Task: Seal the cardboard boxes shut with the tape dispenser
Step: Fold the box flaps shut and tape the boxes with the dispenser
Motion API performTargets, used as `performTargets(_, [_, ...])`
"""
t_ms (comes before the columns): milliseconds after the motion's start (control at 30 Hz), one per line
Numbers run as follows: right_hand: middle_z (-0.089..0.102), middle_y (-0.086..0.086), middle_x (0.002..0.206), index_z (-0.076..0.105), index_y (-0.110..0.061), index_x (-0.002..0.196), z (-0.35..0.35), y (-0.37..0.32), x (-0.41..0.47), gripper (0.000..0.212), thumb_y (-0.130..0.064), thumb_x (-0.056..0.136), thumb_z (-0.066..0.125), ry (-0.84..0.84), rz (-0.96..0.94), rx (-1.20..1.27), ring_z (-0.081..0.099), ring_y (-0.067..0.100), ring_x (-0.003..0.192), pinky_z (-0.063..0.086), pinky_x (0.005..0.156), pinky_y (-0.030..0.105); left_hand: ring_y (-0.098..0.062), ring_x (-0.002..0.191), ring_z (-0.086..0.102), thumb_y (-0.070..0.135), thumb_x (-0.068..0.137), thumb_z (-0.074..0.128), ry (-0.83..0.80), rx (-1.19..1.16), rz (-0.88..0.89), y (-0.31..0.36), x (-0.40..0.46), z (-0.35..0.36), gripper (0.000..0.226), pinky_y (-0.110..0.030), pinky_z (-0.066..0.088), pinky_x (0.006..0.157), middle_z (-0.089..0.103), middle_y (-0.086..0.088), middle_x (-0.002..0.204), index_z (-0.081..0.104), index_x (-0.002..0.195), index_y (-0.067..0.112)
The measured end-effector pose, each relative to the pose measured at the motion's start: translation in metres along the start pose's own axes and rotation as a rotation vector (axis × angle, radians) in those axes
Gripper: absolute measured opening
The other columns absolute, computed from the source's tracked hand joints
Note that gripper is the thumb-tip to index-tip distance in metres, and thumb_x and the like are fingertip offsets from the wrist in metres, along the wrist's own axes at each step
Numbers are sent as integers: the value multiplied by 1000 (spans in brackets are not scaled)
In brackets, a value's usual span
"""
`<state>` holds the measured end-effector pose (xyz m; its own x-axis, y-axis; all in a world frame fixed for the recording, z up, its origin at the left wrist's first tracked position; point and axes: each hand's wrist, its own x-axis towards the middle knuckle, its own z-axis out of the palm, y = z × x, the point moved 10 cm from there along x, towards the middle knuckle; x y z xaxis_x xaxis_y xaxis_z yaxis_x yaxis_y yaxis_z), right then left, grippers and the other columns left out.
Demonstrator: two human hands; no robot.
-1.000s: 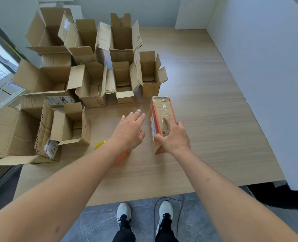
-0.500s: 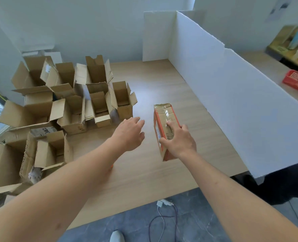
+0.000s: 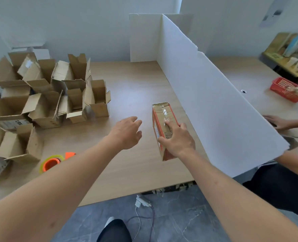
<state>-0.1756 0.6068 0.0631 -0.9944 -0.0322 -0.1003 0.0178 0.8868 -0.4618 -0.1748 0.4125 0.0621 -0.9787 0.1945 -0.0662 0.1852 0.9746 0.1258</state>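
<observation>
The taped box (image 3: 164, 126) is gripped by right-hand fingers (image 3: 168, 123); the left hand (image 3: 125, 132) hovers, fingers apart. It could be toppled if nudged.

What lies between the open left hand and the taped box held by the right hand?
Only bare table: the head view shows nothing between left hand and taped box.

left hand (image 3: 125, 132) relaxed, right hand (image 3: 178, 139) gripping
</observation>
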Motion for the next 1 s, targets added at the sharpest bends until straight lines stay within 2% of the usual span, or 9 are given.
performTargets(400, [43,0,127,40,-46,145,10,37,98,74,-54,77,67,-35,50,-24,56,28,113,52,91,40,-32,116,57,38,101,45,-99,-31,-7,-2,116,30,40,-43,48,95,51,-5,138,53,132,14])
performTargets(700, [41,0,127,40,-44,144,25,52,186,69,-51,80,65,-79,81,3,55,29,112,53,90,42,-32,116,57,35,101,47,-102,-58,-8,-6,210,32,39,-43,48,94,50,-5,138,53,133,14])
performTargets(900, [39,2,137,40,-44,144,27,73,280,67,-49,82,65,-88,69,21,54,32,115,52,94,44,-33,127,50,33,101,46,-69,-79,-89,-6,280,27,43,-43,45,100,45,-9,146,50,137,12])
performTargets(1000, [40,0,137,42,-44,143,40,85,330,67,-48,81,67,-127,94,104,57,31,116,51,99,46,-33,126,50,32,101,46,-86,-88,-159,-13,311,35,42,-44,44,101,46,-11,144,50,136,11])
